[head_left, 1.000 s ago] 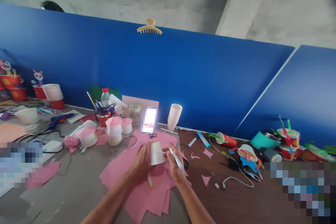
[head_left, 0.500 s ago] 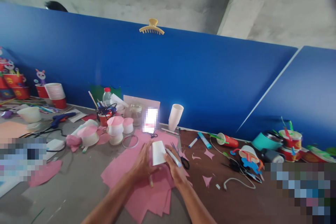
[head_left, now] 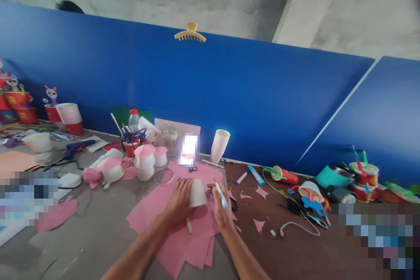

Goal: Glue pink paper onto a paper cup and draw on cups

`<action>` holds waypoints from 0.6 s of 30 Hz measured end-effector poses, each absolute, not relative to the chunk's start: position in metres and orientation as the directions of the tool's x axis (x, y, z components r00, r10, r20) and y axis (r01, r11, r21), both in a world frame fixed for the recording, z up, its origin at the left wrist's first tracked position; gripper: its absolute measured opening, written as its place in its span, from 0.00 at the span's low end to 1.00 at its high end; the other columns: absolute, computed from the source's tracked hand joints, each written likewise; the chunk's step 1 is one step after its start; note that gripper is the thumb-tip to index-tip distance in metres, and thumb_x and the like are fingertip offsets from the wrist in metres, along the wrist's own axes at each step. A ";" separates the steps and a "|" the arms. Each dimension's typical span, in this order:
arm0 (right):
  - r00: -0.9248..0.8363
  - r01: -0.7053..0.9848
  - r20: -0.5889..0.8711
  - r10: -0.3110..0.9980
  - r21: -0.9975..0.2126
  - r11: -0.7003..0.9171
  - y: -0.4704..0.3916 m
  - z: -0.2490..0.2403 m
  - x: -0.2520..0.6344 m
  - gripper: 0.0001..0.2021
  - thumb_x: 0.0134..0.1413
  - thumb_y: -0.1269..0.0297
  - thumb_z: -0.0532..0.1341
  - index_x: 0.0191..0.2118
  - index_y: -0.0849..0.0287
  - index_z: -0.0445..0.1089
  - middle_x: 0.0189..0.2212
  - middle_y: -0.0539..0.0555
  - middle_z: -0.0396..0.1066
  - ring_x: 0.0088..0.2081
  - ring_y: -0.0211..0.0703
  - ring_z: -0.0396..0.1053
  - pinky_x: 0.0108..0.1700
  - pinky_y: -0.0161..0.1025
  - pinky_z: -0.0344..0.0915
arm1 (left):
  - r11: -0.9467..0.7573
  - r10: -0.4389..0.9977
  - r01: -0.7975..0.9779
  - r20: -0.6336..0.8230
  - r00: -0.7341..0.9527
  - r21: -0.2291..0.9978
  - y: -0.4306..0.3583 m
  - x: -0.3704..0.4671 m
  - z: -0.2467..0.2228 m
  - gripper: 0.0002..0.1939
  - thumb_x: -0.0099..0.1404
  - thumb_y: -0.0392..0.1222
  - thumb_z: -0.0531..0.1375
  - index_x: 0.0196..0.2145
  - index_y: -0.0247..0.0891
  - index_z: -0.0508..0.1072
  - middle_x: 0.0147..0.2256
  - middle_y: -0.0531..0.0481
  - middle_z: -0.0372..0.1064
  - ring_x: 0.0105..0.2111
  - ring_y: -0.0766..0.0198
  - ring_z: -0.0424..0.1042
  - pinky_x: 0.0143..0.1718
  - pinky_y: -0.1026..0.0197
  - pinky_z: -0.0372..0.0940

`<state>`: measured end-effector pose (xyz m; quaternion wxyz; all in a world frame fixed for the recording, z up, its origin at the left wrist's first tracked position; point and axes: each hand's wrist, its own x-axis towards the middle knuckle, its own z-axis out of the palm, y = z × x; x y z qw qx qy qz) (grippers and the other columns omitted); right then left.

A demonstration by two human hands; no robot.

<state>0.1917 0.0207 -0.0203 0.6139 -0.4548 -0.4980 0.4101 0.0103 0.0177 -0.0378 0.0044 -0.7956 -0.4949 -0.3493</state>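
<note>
Over a stack of pink paper [head_left: 193,249], my left hand [head_left: 179,199] grips a small white paper cup [head_left: 198,193] from its left side. The cup's narrower end points up and away from me. My right hand [head_left: 222,210], just right of the cup and apart from it, is closed on a white marker with a blue end [head_left: 222,197]. Scissors [head_left: 233,204] lie partly hidden behind that hand. A short stick with a yellowish end [head_left: 189,226] rests on the paper below the cup.
Beyond the paper stand a lit phone [head_left: 188,149] and a tall white cup stack [head_left: 219,145]. Pink-topped cups [head_left: 144,162] and a tape ring [head_left: 163,176] are at left. Pink scraps [head_left: 259,226], a marker [head_left: 242,178] and a cable [head_left: 300,231] lie at right.
My right hand has moved slightly right, away from the cup, with the marker still in it. The cup has turned in my left hand and now shows its curved side.
</note>
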 end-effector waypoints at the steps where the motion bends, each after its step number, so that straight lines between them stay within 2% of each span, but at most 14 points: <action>1: 0.179 -0.093 0.221 0.959 -0.966 0.241 0.021 -0.017 0.194 0.30 0.55 0.36 0.60 0.48 0.59 0.76 0.35 0.57 0.79 0.32 0.47 0.74 0.40 0.44 0.71 | -0.507 0.787 0.791 0.558 0.262 0.343 0.017 0.011 -0.037 0.33 0.55 0.34 0.59 0.59 0.28 0.62 0.55 0.29 0.69 0.57 0.38 0.68 0.63 0.35 0.60; 4: 0.119 -0.199 0.169 0.978 -0.961 0.190 0.021 -0.007 0.198 0.33 0.56 0.32 0.54 0.40 0.61 0.78 0.18 0.50 0.70 0.21 0.42 0.64 0.28 0.40 0.64 | -0.506 0.783 0.783 0.573 0.242 0.361 0.017 0.012 -0.036 0.32 0.55 0.33 0.59 0.59 0.32 0.63 0.54 0.33 0.70 0.56 0.41 0.69 0.61 0.37 0.62; 6: 0.042 -0.197 0.151 0.988 -0.968 0.156 0.018 -0.003 0.199 0.32 0.55 0.32 0.55 0.34 0.60 0.78 0.14 0.47 0.63 0.19 0.40 0.59 0.25 0.38 0.59 | -0.513 0.772 0.776 0.593 0.230 0.367 0.017 0.013 -0.035 0.30 0.56 0.34 0.60 0.58 0.34 0.64 0.53 0.35 0.71 0.54 0.43 0.70 0.59 0.40 0.64; 11: -0.145 -0.064 0.152 0.978 -0.987 0.144 0.010 0.003 0.197 0.28 0.54 0.34 0.58 0.30 0.58 0.77 0.14 0.44 0.57 0.18 0.35 0.53 0.23 0.34 0.50 | -0.519 0.756 0.785 0.609 0.238 0.338 0.017 0.015 -0.033 0.26 0.60 0.36 0.59 0.56 0.33 0.66 0.51 0.34 0.72 0.52 0.44 0.71 0.59 0.42 0.64; 18: -0.137 -0.058 0.127 0.982 -0.991 0.120 0.009 0.006 0.197 0.25 0.52 0.37 0.60 0.23 0.56 0.71 0.13 0.43 0.50 0.16 0.35 0.47 0.20 0.34 0.44 | -0.522 0.746 0.802 0.612 0.263 0.291 0.019 0.013 -0.035 0.29 0.59 0.37 0.60 0.58 0.34 0.65 0.52 0.32 0.72 0.53 0.44 0.72 0.59 0.41 0.65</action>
